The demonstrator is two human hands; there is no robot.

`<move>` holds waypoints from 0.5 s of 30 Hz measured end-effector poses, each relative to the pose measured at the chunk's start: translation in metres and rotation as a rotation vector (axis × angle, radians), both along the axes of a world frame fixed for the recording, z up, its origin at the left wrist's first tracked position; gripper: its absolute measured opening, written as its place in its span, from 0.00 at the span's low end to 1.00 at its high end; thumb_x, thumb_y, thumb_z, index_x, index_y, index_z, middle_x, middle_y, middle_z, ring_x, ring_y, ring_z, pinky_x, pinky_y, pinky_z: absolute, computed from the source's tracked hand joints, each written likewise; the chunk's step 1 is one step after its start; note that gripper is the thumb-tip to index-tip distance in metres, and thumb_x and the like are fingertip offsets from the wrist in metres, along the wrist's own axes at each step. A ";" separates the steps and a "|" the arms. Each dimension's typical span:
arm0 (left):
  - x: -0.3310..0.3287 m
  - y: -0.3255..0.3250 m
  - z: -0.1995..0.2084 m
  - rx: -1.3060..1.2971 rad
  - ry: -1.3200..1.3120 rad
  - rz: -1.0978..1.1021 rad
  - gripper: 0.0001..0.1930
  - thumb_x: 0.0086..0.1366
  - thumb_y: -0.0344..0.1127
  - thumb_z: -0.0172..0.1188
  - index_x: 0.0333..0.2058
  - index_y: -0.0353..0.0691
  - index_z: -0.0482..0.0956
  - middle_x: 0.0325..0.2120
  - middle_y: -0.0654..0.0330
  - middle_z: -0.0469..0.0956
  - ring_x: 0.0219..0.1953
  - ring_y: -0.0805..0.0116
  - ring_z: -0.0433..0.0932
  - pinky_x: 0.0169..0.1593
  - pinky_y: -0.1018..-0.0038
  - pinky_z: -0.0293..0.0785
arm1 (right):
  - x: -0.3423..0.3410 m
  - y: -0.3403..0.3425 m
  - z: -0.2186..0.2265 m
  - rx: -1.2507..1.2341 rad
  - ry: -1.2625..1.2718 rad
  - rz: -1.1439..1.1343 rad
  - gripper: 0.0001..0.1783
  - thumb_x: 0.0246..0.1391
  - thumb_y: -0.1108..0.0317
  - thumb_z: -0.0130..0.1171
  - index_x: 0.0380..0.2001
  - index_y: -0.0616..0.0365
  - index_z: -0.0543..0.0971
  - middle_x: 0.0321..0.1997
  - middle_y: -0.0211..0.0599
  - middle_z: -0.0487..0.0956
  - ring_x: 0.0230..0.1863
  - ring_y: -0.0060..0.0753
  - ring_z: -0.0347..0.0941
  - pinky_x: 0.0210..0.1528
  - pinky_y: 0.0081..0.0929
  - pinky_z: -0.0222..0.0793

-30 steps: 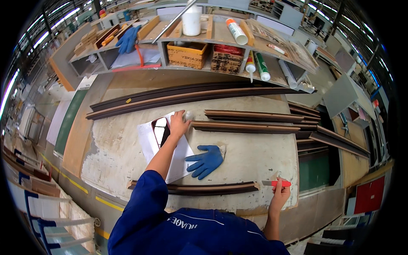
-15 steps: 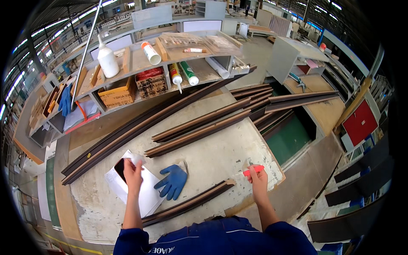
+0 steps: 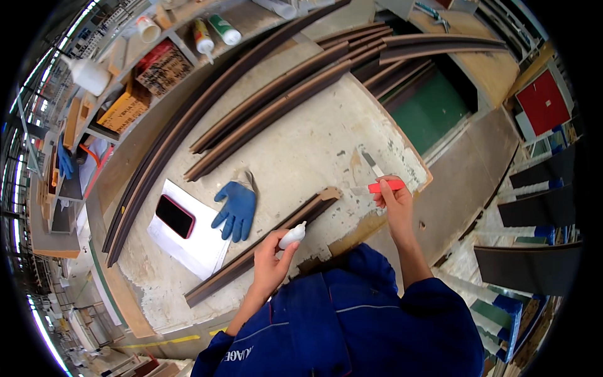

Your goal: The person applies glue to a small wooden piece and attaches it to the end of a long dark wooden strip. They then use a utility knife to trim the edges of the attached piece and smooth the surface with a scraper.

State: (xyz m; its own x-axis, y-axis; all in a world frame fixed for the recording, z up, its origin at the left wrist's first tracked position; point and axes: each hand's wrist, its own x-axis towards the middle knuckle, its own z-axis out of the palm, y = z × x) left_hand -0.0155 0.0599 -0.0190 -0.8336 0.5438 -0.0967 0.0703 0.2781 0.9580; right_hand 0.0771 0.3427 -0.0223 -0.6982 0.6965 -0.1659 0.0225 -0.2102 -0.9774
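Observation:
My left hand (image 3: 271, 264) is closed round a small white squeeze bottle (image 3: 293, 236), its nozzle pointing up and to the right. It hovers over a short dark moulding (image 3: 264, 251) with a light brown edge, which lies slantwise near my body. Beyond the moulding's right end, my right hand (image 3: 396, 200) grips a red-handled putty knife (image 3: 386, 186) whose pale blade points left toward that end. Just past this hand, a slim grey blade-like tool (image 3: 372, 164) rests on the worktable (image 3: 295, 151). A blue work glove (image 3: 237, 204) lies left of the moulding.
White paper sheets (image 3: 188, 248) lie under a phone (image 3: 175, 217) at the left. Long dark mouldings (image 3: 270, 113) cross the far side of the table. Behind them a shelf holds a large white bottle (image 3: 88, 75) and sealant tubes (image 3: 224, 28). Dark panels (image 3: 521, 267) stand at the right.
My left hand has moved from beside the phone to the right, over the short moulding, with the white bottle now plainly visible. My right hand keeps the putty knife. The view has tilted down and turned.

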 end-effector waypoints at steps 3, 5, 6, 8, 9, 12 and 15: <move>0.008 0.014 0.005 -0.111 0.169 -0.049 0.11 0.62 0.31 0.67 0.42 0.36 0.79 0.35 0.55 0.81 0.35 0.64 0.80 0.41 0.73 0.75 | 0.012 -0.003 -0.012 -0.097 -0.038 0.001 0.09 0.67 0.66 0.54 0.42 0.61 0.76 0.29 0.31 0.79 0.28 0.17 0.73 0.33 0.16 0.67; 0.005 0.018 -0.003 -0.132 0.160 -0.024 0.11 0.62 0.30 0.67 0.42 0.37 0.79 0.35 0.54 0.81 0.36 0.61 0.80 0.41 0.72 0.75 | 0.014 -0.006 -0.022 -0.151 -0.034 0.017 0.08 0.67 0.67 0.54 0.42 0.61 0.75 0.31 0.33 0.80 0.30 0.19 0.75 0.35 0.17 0.69; 0.002 0.022 -0.003 -0.139 0.158 -0.007 0.11 0.61 0.30 0.67 0.41 0.37 0.79 0.36 0.53 0.81 0.36 0.60 0.80 0.42 0.71 0.75 | 0.014 -0.007 -0.027 -0.174 -0.029 0.028 0.08 0.67 0.68 0.54 0.42 0.62 0.75 0.32 0.34 0.81 0.31 0.20 0.76 0.36 0.18 0.70; -0.012 0.034 0.007 -0.150 0.171 -0.030 0.10 0.60 0.25 0.65 0.41 0.36 0.80 0.36 0.52 0.81 0.38 0.58 0.80 0.44 0.71 0.75 | 0.014 -0.006 -0.035 -0.241 -0.019 0.038 0.08 0.67 0.68 0.54 0.42 0.63 0.74 0.35 0.41 0.83 0.34 0.26 0.80 0.39 0.21 0.75; -0.022 0.039 0.017 -0.149 0.201 -0.052 0.10 0.60 0.24 0.65 0.41 0.36 0.80 0.37 0.52 0.81 0.38 0.57 0.81 0.44 0.70 0.75 | 0.013 -0.007 -0.033 -0.292 0.000 0.034 0.08 0.67 0.68 0.54 0.42 0.63 0.74 0.35 0.43 0.83 0.35 0.27 0.80 0.39 0.23 0.76; -0.061 0.058 0.023 -0.196 0.426 -0.182 0.13 0.56 0.19 0.64 0.41 0.35 0.81 0.39 0.50 0.81 0.42 0.53 0.81 0.47 0.69 0.76 | 0.010 -0.006 -0.037 -0.334 0.016 0.017 0.08 0.66 0.69 0.54 0.40 0.64 0.73 0.36 0.46 0.83 0.35 0.31 0.82 0.39 0.26 0.78; -0.093 0.079 0.021 -0.220 0.418 -0.296 0.14 0.56 0.18 0.63 0.42 0.36 0.81 0.41 0.52 0.81 0.43 0.52 0.81 0.47 0.67 0.77 | 0.006 -0.006 -0.047 -0.391 0.003 -0.009 0.07 0.66 0.70 0.54 0.39 0.64 0.73 0.35 0.46 0.83 0.34 0.33 0.82 0.39 0.27 0.79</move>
State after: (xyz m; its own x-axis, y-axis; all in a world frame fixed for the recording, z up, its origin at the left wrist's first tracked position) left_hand -0.1090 0.1392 0.0021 -0.6404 0.7647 0.0715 0.5369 0.3792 0.7536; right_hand 0.0829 0.3364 -0.0693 -0.6928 0.5874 -0.4182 0.0164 -0.5670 -0.8236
